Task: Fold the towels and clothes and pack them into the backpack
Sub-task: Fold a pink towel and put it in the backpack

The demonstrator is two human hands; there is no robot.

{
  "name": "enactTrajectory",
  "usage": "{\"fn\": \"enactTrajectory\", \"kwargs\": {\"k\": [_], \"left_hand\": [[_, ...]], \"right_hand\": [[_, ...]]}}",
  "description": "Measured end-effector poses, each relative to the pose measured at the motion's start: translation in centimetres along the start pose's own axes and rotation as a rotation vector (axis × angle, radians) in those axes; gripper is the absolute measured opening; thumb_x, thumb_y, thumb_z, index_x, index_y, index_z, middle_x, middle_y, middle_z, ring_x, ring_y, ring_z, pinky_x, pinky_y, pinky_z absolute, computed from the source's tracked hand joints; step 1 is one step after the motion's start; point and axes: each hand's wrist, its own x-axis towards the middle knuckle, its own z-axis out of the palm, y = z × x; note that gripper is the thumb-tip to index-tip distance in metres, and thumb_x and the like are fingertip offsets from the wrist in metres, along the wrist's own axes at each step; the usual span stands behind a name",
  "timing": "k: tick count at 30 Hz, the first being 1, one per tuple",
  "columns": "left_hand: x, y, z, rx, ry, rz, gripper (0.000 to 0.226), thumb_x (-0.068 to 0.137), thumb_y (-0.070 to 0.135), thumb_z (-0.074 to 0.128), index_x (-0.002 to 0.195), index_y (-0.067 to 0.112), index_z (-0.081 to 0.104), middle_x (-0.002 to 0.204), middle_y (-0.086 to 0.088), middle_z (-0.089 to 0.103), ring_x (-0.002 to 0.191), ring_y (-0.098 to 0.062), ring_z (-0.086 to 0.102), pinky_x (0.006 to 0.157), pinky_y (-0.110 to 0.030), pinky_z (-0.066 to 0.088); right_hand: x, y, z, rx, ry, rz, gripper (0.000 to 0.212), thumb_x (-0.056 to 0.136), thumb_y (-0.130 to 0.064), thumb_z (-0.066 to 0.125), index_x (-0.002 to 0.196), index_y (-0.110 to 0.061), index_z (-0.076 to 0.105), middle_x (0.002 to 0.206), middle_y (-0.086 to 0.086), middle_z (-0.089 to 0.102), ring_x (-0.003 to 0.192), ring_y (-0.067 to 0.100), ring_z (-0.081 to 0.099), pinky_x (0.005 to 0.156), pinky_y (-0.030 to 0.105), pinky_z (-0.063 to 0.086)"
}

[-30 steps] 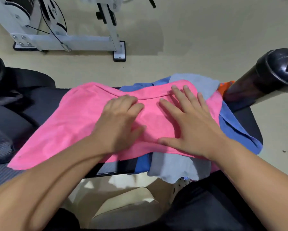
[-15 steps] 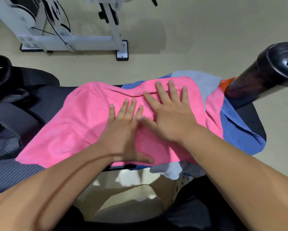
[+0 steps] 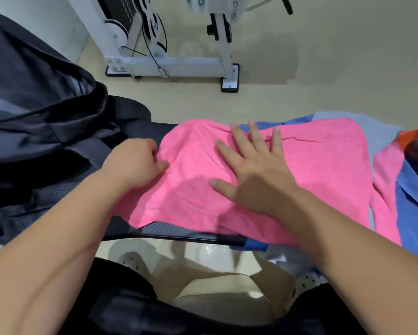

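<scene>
A pink towel [image 3: 319, 170] lies folded on the black bench [image 3: 179, 234], on top of a blue cloth [image 3: 411, 213] and a light blue-grey cloth [image 3: 379, 134]. My right hand [image 3: 253, 172] presses flat on the pink towel with fingers spread. My left hand [image 3: 135, 163] sits at the towel's left edge with fingers curled, pinching the fabric there. The dark backpack [image 3: 34, 112] stands open at the left of the bench, right beside my left hand.
A white metal machine frame [image 3: 174, 66] stands on the beige floor behind the bench. An orange item [image 3: 413, 135] and a dark object show at the right edge. My dark-clothed knees fill the bottom of the view.
The view swung left, bringing the backpack in. My left hand slid from the towel's middle to its left edge and curled on it. The right hand stayed flat on the towel.
</scene>
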Motion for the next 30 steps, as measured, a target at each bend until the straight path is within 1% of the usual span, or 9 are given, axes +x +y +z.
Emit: {"fn": "enactTrajectory", "kwargs": {"k": [5,10,14,16,19,22,26,28,30], "left_hand": [[-0.3,1.2,-0.1,-0.166,-0.071,0.042,0.031,0.077,0.027,0.070,0.065,0.008,0.050,0.063,0.000,0.051,0.064,-0.024,0.048,0.055,-0.036,0.033],[-0.6,1.7,-1.0,-0.964,-0.054,-0.214,0.037,0.065,0.007,0.073,0.058,0.019,0.040,0.057,-0.001,0.035,0.053,-0.015,0.031,0.051,-0.029,0.025],[-0.3,1.0,-2.6,-1.441,-0.339,-0.271,0.020,0.071,0.021,0.076,0.070,0.022,0.056,0.069,-0.003,0.056,0.064,-0.017,0.054,0.063,-0.030,0.044],[0.4,0.4,-3.1,-1.580,-0.258,-0.370,0.012,0.080,0.022,0.069,0.071,0.020,0.060,0.071,-0.003,0.057,0.066,-0.018,0.055,0.067,-0.031,0.045],[1.1,-1.0,-3.4,-1.230,-0.031,-0.337,0.019,0.079,0.003,0.060,0.075,0.022,0.059,0.062,-0.001,0.051,0.054,-0.017,0.044,0.053,-0.030,0.033],[1.2,-1.5,-4.3,-0.682,-0.091,-0.131,0.034,0.076,-0.001,0.071,0.099,0.021,0.060,0.064,-0.004,0.061,0.048,-0.020,0.053,0.049,-0.029,0.044],[1.2,-1.1,-5.6,0.121,-0.092,0.062,0.030,0.070,0.036,0.084,0.070,0.014,0.063,0.058,-0.002,0.058,0.058,-0.021,0.056,0.062,-0.039,0.053],[1.3,-0.7,-6.2,0.172,-0.063,0.045,0.055,0.066,0.058,0.084,0.059,0.011,0.056,0.054,-0.003,0.055,0.056,-0.022,0.051,0.055,-0.036,0.045],[1.3,-0.5,-7.0,-0.010,-0.053,-0.018,0.069,0.060,0.069,0.083,0.059,0.005,0.056,0.053,-0.004,0.052,0.053,-0.022,0.048,0.053,-0.034,0.037]], "right_hand": [[1.0,-0.8,3.8,0.006,-0.093,-0.009,0.095,0.082,-0.089,0.020,0.160,-0.039,0.003,0.169,0.002,-0.011,0.153,0.031,-0.018,0.118,0.066,-0.008],[0.9,-0.6,3.9,0.022,-0.071,-0.010,0.098,0.079,-0.091,0.019,0.160,-0.039,0.004,0.168,0.003,-0.012,0.153,0.031,-0.019,0.118,0.066,-0.007],[0.9,-0.6,3.7,0.028,-0.108,0.002,0.111,0.065,-0.100,0.024,0.157,-0.045,-0.004,0.167,0.008,-0.018,0.150,0.041,-0.023,0.114,0.071,-0.010],[1.0,-0.5,3.6,0.033,-0.144,-0.003,0.122,0.053,-0.106,0.027,0.155,-0.049,-0.008,0.165,0.010,-0.022,0.148,0.047,-0.025,0.112,0.074,-0.011],[1.0,-0.1,3.2,0.024,-0.173,-0.045,0.133,0.043,-0.109,0.033,0.154,-0.051,-0.012,0.164,0.011,-0.025,0.146,0.048,-0.029,0.110,0.075,-0.012],[0.5,0.2,3.0,0.008,-0.178,-0.082,0.135,0.043,-0.109,0.033,0.154,-0.049,-0.014,0.163,0.010,-0.027,0.145,0.045,-0.031,0.111,0.073,-0.014],[0.6,0.1,3.3,-0.003,-0.160,-0.070,0.128,0.050,-0.109,0.027,0.155,-0.048,-0.013,0.164,0.011,-0.025,0.146,0.045,-0.029,0.111,0.073,-0.013],[0.7,0.0,3.2,-0.009,-0.171,-0.058,0.130,0.048,-0.109,0.026,0.155,-0.047,-0.013,0.164,0.012,-0.026,0.146,0.046,-0.029,0.110,0.074,-0.013],[0.7,0.1,3.0,-0.024,-0.193,-0.069,0.136,0.042,-0.111,0.026,0.155,-0.047,-0.015,0.163,0.012,-0.028,0.146,0.046,-0.030,0.110,0.074,-0.014]]}}
